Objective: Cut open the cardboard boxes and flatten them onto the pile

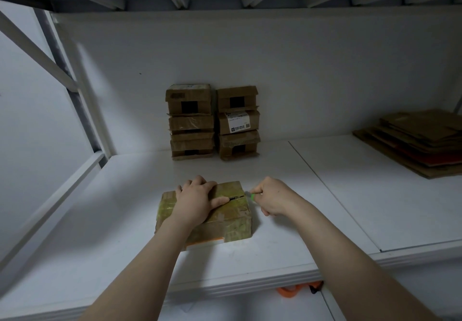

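I work on a dim white shelf (325, 208). The box (225, 217) lies flat on it, long axis left to right. My left hand (197, 200) presses flat on the box top. My right hand (271, 198) grips a green cutter (252, 196) at the box's right edge. Stacks (212, 120) stand behind the box, and the pile (420, 140) is far right of it.

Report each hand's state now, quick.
Left hand: open, pressing flat on the taped box.
Right hand: closed round the green cutter at the box's right edge.
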